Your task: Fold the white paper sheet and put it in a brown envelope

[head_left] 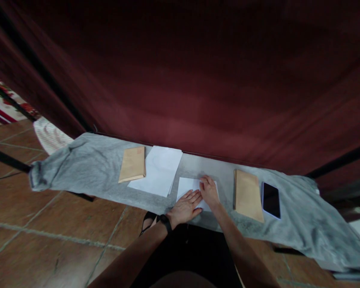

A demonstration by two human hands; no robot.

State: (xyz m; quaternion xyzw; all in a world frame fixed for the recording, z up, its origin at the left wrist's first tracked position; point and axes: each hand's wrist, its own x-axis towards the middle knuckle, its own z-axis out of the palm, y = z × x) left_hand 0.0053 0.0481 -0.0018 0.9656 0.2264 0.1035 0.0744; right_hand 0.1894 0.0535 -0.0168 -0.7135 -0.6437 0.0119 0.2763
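A folded white sheet of paper (187, 186) lies on the grey cloth (87, 168) that covers a narrow table. My left hand (186, 206) rests flat on the sheet's near edge, fingers stretched out; a dark watch (167, 222) is on that wrist. My right hand (209, 191) presses down on the sheet's right part with its fingers bent. Neither hand lifts anything.
A stack of white sheets (159, 170) and a brown envelope (132, 164) lie to the left. Another brown envelope pile (247, 194) and a dark phone (271, 199) lie to the right. A dark red curtain (198, 80) hangs behind. Tiled floor (48, 232) is below.
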